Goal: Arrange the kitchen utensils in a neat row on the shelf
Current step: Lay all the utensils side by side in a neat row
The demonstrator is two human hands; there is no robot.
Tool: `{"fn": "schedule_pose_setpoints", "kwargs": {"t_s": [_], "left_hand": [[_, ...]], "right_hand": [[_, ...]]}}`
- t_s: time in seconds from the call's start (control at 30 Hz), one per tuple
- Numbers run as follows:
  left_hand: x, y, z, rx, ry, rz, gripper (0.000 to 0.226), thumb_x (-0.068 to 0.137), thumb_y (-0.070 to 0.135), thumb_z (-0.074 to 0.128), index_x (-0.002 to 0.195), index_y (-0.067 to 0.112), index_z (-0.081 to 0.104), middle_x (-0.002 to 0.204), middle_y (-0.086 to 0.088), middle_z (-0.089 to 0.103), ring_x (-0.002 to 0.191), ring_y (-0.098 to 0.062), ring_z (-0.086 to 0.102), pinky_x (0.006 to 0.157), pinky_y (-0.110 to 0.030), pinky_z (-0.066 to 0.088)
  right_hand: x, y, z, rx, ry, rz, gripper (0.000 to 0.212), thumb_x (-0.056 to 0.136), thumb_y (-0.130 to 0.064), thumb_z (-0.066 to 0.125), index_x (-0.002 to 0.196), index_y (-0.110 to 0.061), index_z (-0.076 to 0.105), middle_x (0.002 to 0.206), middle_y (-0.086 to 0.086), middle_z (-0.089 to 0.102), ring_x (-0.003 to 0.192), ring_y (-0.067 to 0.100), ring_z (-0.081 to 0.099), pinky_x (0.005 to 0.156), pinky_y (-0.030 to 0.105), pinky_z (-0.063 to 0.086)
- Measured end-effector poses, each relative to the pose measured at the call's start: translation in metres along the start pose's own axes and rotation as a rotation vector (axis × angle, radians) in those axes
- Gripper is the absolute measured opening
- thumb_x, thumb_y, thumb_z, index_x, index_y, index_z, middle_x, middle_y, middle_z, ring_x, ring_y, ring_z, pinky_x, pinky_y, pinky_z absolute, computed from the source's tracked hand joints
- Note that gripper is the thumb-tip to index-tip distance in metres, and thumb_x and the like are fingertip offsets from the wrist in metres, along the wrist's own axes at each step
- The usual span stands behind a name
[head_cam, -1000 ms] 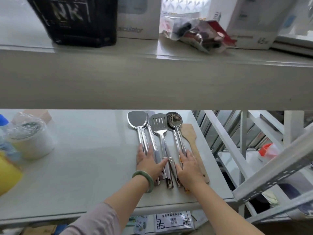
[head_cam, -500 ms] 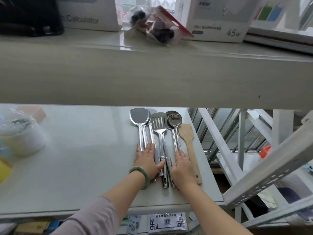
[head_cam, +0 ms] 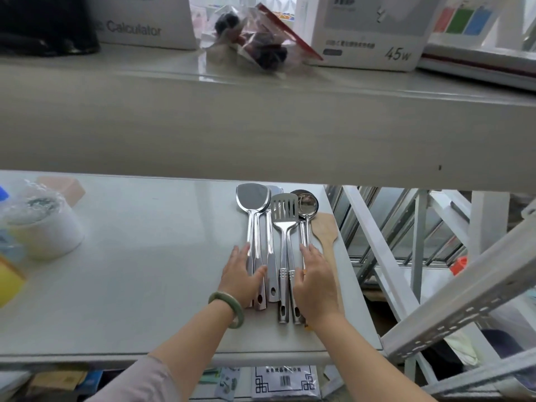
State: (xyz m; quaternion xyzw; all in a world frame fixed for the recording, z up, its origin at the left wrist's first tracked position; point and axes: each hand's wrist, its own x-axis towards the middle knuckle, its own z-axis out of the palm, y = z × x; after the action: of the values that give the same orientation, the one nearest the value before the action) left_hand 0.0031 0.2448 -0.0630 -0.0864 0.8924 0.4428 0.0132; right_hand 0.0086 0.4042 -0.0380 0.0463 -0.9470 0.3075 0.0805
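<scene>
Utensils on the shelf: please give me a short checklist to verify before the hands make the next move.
1. Left hand flat on solid spatula handle: ok.
2. Right hand resting over ladle handle: ok.
3. Handles parallel, side by side: ok.
4. Handle ends level: not ok, slotted spatula ends nearer the shelf edge.
5. Wooden spatula aligned: cannot tell, handle hidden.

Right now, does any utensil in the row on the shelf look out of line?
Yes, slightly. The handle ends are uneven: the slotted turner reaches nearer the shelf edge than the solid turner. The wooden spatula lies slightly angled at the right end.
</scene>
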Motion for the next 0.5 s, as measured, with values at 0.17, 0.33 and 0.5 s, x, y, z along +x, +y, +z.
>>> {"fn": "schedule_pose_setpoints", "kwargs": {"t_s": [0.17, 0.33, 0.5], "left_hand": [[-0.013, -0.006, -0.014, -0.272, 0.041, -0.134, 0.063, 0.087, 0.015, 0.056, 0.144, 0.022, 0.029, 0.150, -0.008, 0.035, 0.137, -0.020, 0.035, 0.112, -0.039, 0.034], [-0.025, -0.001, -0.013, -0.219, 0.083, -0.211, 0.054, 0.085, 0.014, 0.054, 0.137, 0.018, 0.039, 0.127, -0.002, 0.057, 0.106, -0.015, 0.057, 0.098, -0.036, 0.048], [-0.024, 0.009, -0.017, -0.140, 0.051, -0.217, 0.039, 0.085, 0.015, 0.049, 0.123, 0.018, 0.055, 0.107, -0.001, 0.068, 0.087, -0.019, 0.063, 0.077, -0.029, 0.049]], "right_hand": [[0.007, -0.027, 0.005, 0.103, -0.040, -0.086, 0.050, 0.089, -0.002, 0.046, 0.139, -0.008, 0.040, 0.143, 0.008, 0.046, 0.137, 0.019, 0.036, 0.116, 0.027, 0.024], [0.013, -0.044, 0.017, 0.050, -0.220, 0.031, 0.051, 0.089, -0.008, 0.048, 0.139, -0.012, 0.038, 0.138, 0.007, 0.051, 0.128, 0.023, 0.045, 0.107, 0.030, 0.035], [0.022, -0.054, 0.020, 0.042, -0.305, 0.119, 0.055, 0.088, -0.005, 0.045, 0.141, -0.014, 0.036, 0.133, 0.012, 0.053, 0.122, 0.028, 0.049, 0.100, 0.033, 0.040]]}}
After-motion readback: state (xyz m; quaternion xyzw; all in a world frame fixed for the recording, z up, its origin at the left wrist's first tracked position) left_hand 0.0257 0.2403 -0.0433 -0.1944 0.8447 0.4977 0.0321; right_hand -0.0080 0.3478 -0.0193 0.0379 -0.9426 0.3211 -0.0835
